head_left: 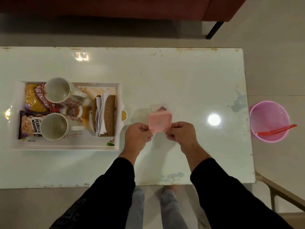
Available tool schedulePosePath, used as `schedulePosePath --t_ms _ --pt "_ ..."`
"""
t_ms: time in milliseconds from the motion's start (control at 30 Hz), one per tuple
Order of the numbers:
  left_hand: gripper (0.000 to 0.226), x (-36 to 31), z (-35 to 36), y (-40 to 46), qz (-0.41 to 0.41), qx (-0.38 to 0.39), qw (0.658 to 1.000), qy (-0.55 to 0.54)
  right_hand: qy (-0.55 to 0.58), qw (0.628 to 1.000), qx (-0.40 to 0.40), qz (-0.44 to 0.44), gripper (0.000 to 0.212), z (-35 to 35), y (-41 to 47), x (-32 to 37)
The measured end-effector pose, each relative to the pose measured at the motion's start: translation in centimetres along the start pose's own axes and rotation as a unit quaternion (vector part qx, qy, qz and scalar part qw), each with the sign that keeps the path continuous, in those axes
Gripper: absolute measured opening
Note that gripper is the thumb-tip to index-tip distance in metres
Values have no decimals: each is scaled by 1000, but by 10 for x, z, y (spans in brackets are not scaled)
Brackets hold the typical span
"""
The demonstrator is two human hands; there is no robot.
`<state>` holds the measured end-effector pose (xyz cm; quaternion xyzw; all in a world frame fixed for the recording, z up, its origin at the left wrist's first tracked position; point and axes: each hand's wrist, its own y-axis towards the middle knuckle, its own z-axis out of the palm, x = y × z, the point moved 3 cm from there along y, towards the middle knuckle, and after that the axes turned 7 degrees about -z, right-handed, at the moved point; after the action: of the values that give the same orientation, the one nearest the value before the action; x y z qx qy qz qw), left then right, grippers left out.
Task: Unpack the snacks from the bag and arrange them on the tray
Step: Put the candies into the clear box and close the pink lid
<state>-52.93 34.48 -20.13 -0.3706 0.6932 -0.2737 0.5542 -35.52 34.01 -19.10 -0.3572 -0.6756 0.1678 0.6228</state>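
Observation:
A small clear container with a pink lid (159, 122) is held just above the white table, right of the tray. My left hand (137, 135) pinches the lid's left edge and my right hand (180, 133) pinches its right edge. The white tray (66, 147) sits at the table's left. It carries a yellow bhujia sev packet (33, 100), a peanuts packet (29, 125), two white patterned mugs (57, 90) (54, 126) and a brown woven holder with white napkins (104, 115). No bag is in view.
A pink bucket (269, 121) with a red spoon (277, 130) in it stands on the floor past the table's right edge. A dark red sofa (115, 7) runs behind the table. A wooden frame (280, 192) sits at lower right.

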Motion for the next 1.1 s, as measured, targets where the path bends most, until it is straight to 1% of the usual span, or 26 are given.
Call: schedulePosePath --t_ms 100,267,333,467,533,600,667,700,767,833,867,933,1000,1100 --pt "10 -4 1 5 22 -1 1000 -9 -30 998 -8 -47 10 -1 6 3" --pt "12 -14 1 7 6 26 1000 -8 -23 999 1 -39 14 -4 9 10" --pt "10 -15 3 2 -17 40 999 -29 -14 999 -9 -32 16 -4 4 13" --pt "9 -10 13 -11 -84 105 986 -99 55 998 -22 -25 18 2 -5 16" --pt "9 -7 16 -17 -105 125 981 -100 65 997 -18 -27 18 3 -7 16" --pt "18 -9 10 -17 -97 105 985 -96 47 998 -15 -38 15 0 -6 20" --pt "32 -17 -3 -12 -62 54 989 -119 20 998 -7 -51 14 -5 -3 26" --pt "35 -23 -10 -8 -39 34 990 -131 2 998 3 -58 14 -7 -1 30" --pt "32 -34 -22 -2 0 29 991 -130 -36 996 24 -73 12 -10 3 39" --pt "22 -39 -27 0 20 46 994 -93 -66 993 38 -87 13 -10 8 48" --pt "17 -39 -29 1 20 50 995 -82 -80 992 42 -93 14 -10 10 52" --pt "3 -36 -30 1 6 50 994 -97 -100 989 48 -99 16 -7 13 54" --pt "8 -30 -31 3 -5 43 992 -118 -106 989 45 -91 18 -5 13 51" --pt "10 -24 -30 5 -10 36 993 -112 -99 992 26 -74 16 -4 9 36"
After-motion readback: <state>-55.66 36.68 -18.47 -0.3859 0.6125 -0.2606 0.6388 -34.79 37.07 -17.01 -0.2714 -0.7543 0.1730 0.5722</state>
